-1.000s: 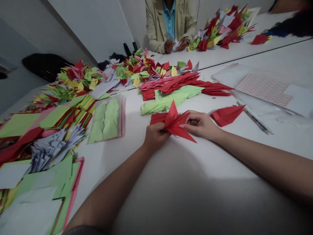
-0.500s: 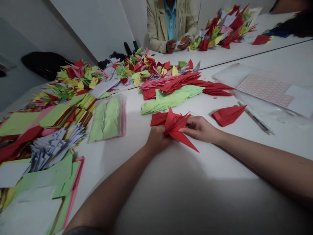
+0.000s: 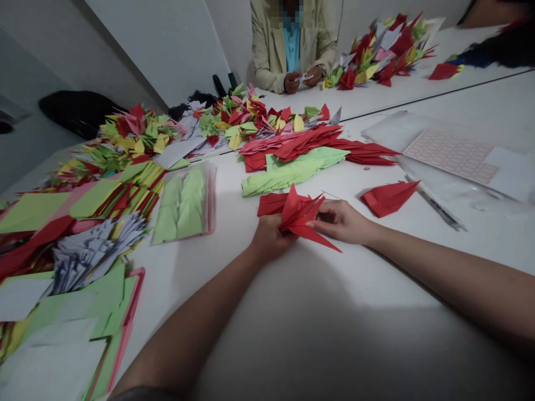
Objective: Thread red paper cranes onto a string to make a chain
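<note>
A folded red paper piece with pointed flaps sits between both my hands on the white table. My left hand is closed around its lower left part. My right hand pinches its right side with thumb and fingers. A long red point sticks out toward me below my right hand. More flat red folded paper lies just behind the piece.
A lone red folded piece lies to the right. Stacks of light green and red folded paper lie beyond. Coloured sheets cover the left. A sticker sheet and pen lie right. A person in a beige jacket folds paper opposite.
The red piece has turned slightly in my hands, its long lower point shifting a little. My hands stay in nearly the same place. The person opposite lowered the paper in their hands.
</note>
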`<state>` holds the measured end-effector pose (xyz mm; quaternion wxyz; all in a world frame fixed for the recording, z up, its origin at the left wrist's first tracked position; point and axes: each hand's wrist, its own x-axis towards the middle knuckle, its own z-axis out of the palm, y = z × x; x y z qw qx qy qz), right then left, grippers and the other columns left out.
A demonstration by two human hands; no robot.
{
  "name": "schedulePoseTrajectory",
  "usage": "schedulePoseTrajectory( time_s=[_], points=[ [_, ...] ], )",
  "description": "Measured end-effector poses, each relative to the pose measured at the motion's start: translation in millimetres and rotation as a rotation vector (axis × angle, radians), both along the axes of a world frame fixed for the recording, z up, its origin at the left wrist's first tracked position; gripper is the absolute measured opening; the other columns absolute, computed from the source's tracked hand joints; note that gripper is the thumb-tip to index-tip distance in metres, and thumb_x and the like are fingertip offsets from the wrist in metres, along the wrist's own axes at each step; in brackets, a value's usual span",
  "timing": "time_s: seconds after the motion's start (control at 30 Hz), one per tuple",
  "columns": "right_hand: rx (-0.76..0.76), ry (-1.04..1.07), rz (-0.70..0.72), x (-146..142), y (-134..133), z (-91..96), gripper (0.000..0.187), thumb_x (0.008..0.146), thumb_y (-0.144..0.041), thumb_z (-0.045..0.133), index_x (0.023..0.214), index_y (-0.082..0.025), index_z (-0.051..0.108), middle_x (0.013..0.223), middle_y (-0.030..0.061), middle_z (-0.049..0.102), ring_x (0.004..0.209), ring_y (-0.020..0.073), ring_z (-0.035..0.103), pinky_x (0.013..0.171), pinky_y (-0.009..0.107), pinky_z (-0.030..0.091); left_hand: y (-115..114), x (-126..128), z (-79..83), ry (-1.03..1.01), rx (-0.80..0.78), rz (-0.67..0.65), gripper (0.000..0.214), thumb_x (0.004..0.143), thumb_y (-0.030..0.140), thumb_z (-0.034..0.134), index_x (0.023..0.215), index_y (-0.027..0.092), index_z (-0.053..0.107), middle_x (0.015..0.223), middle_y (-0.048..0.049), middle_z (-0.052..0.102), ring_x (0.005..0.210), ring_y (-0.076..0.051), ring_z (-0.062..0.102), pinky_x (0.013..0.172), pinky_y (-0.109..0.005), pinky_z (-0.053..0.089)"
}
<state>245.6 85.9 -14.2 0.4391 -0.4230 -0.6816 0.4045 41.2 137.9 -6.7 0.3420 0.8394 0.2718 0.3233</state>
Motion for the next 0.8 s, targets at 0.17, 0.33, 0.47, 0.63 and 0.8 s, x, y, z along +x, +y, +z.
schedulePoseTrajectory(
  time_s=[0.17,0.33,0.47,0.63,0.8],
  points=[
    [-0.098,0.126,-0.078,-4.3,-2.4,2.2,0.037,0.072,-0.055,0.073,0.072,-0.018,0.066,0.073,0.0038,0.062,0.066,0.0170,0.055,0.057,0.029,0.045,-3.5,1.8,1.4,0.017,-0.093,-0.029,0.025,0.074,0.026,0.066,0.056,0.014,0.053,0.051,0.0037,0.044,0.049,-0.008,0.038,0.047,-0.021,0.029],
    [-0.110,0.193,-0.070,-7.6,-2.1,4.3,0.036,0.072,-0.055,0.074,0.071,-0.020,0.065,0.074,0.0036,0.063,0.071,0.0190,0.058,0.061,0.031,0.049,-3.9,3.4,3.8,-0.023,-0.122,-0.027,0.023,0.073,0.027,0.066,0.057,0.014,0.055,0.053,0.0026,0.048,0.051,-0.008,0.040,0.048,-0.021,0.032],
    [-0.116,0.202,-0.025,-7.4,-1.0,4.6,0.033,0.073,-0.048,0.074,0.069,-0.018,0.063,0.074,0.0027,0.061,0.066,0.0153,0.054,0.057,0.029,0.045,-2.5,4.3,3.6,-0.082,-0.107,0.002,0.022,0.073,0.027,0.067,0.058,0.014,0.056,0.054,0.0017,0.050,0.053,-0.010,0.044,0.050,-0.022,0.036],
    [-0.080,0.180,0.005,-5.4,1.4,1.5,0.025,0.078,-0.042,0.072,0.080,-0.017,0.066,0.076,0.0014,0.057,0.066,0.0128,0.049,0.059,0.027,0.042,-3.2,4.4,3.3,-0.144,-0.145,0.026,0.016,0.072,0.023,0.070,0.061,0.014,0.062,0.059,-0.0002,0.058,0.056,-0.011,0.050,0.050,-0.022,0.041],
    [-0.074,0.156,-0.021,-3.3,1.2,-0.3,0.025,0.078,-0.040,0.073,0.079,-0.017,0.065,0.076,0.0014,0.058,0.064,0.0125,0.049,0.057,0.026,0.040,-5.5,5.5,6.4,-0.170,-0.178,0.060,0.013,0.071,0.020,0.070,0.061,0.014,0.065,0.060,-0.0007,0.061,0.054,-0.011,0.054,0.049,-0.022,0.044]
  ],
)
